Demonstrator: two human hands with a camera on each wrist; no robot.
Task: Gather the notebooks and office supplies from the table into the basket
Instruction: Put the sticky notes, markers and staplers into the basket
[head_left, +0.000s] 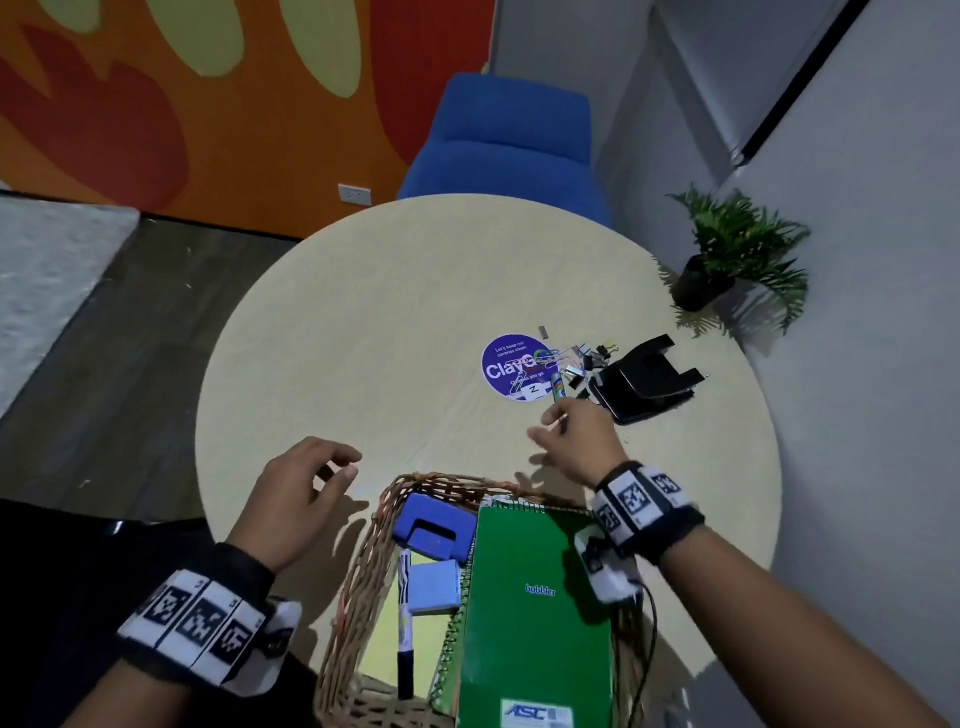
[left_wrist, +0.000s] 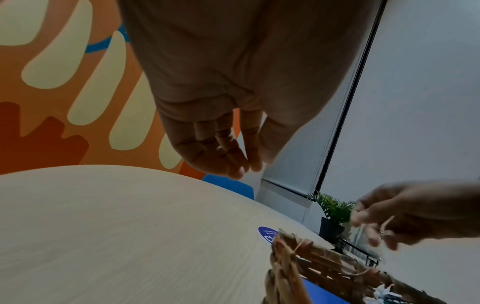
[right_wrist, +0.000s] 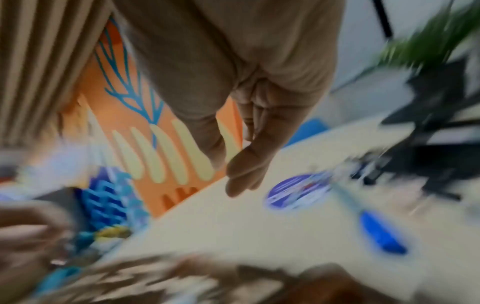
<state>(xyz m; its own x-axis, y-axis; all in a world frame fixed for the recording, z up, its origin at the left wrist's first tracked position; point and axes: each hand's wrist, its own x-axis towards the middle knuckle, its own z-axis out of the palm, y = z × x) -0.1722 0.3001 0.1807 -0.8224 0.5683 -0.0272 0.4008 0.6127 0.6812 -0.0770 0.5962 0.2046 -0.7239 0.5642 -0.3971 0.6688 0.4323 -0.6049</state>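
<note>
Green spiral notebook (head_left: 537, 613) lies nearest, in the wicker basket (head_left: 358, 582), lower edge cut off. Also inside: one blue hole punch (head_left: 434, 527), one blue pad (head_left: 435, 590), one marker (head_left: 405, 623). Left hand (head_left: 296, 493) hovers loosely curled, holding nothing. Right hand (head_left: 576, 441) reaches toward the clip pile (head_left: 576, 364) on the surface (head_left: 363, 332); whether it holds anything cannot be told. Clips uncountable. One black hole punch (head_left: 647, 376) sits beside them. Right wrist view blurred.

My right hand (right_wrist: 249, 131) hangs over the pale table (right_wrist: 233, 230), fingers loose and pointing down, holding nothing. The picture is badly smeared. Past my fingertips lies a round purple sticker (right_wrist: 296, 190), with a blue object (right_wrist: 381, 232) nearer me. Something black (right_wrist: 436, 131) sits further right, green leaves (right_wrist: 426, 41) above it
</note>
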